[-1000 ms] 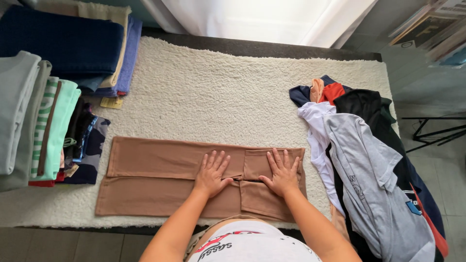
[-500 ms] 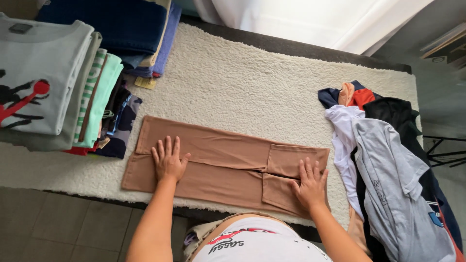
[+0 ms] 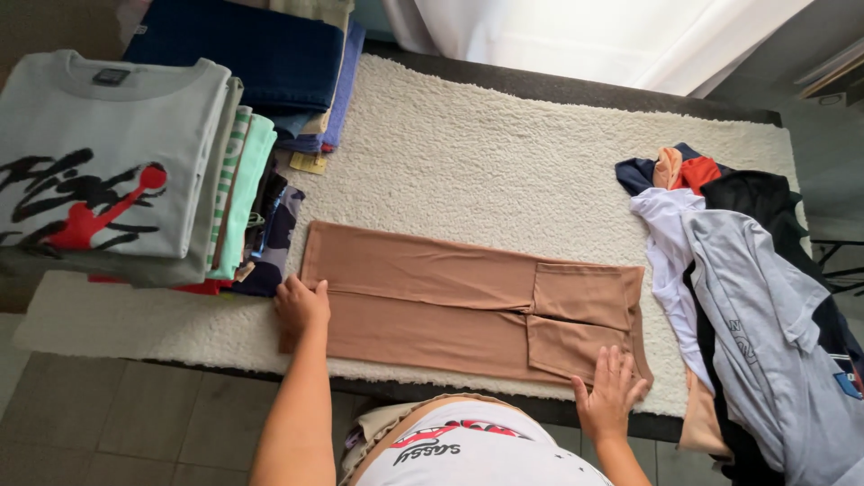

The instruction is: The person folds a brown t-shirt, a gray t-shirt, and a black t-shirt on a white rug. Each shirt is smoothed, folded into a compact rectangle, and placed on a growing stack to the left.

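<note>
A tan pair of pants (image 3: 450,297) lies folded lengthwise on a cream fleece cover (image 3: 504,171) over the table. My left hand (image 3: 301,304) curls its fingers over the pants' left end, close to a stack of folded clothes. My right hand (image 3: 610,394) rests flat with fingers spread on the lower right corner of the pants, near the table's front edge.
A stack of folded shirts with a grey printed tee (image 3: 99,180) on top stands at the left. Folded dark blue cloth (image 3: 243,45) lies behind it. A heap of unfolded clothes (image 3: 765,315) fills the right end. A white curtain (image 3: 585,36) hangs behind.
My hands slid apart from the middle of the pants to its two ends. My left hand went from flat to curled over the left edge. The camera view shifted left.
</note>
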